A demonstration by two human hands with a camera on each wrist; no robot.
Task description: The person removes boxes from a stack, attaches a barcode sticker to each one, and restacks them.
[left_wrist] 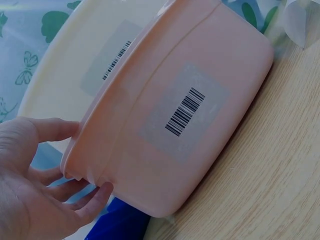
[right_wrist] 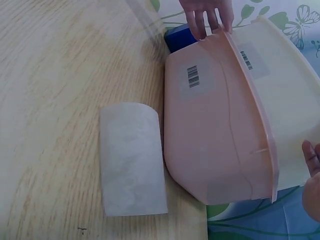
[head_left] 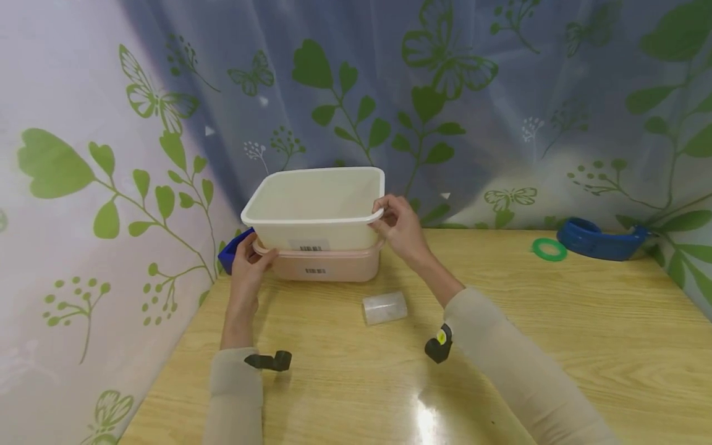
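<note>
A white plastic bin [head_left: 278, 237] sits partly inside a pink plastic bin [head_left: 347, 267], and the pink one stands on the table. Both carry a barcode label on the front. My left hand [head_left: 246, 272] holds the pink bin's rim at its left end; in the left wrist view its thumb and fingers are on either side of that rim. At the right front corner, my right hand [head_left: 402, 228] pinches the rim of the white bin. The right wrist view shows only part of this hand, at its right edge.
A whitish translucent cylinder [head_left: 385, 308] lies on the table in front of the bins. Behind my left hand is a blue object [head_left: 227, 256]. A green ring [head_left: 549, 249] and a blue tape dispenser [head_left: 597, 241] are at the back right. Patterned curtains [head_left: 345, 80] hang behind.
</note>
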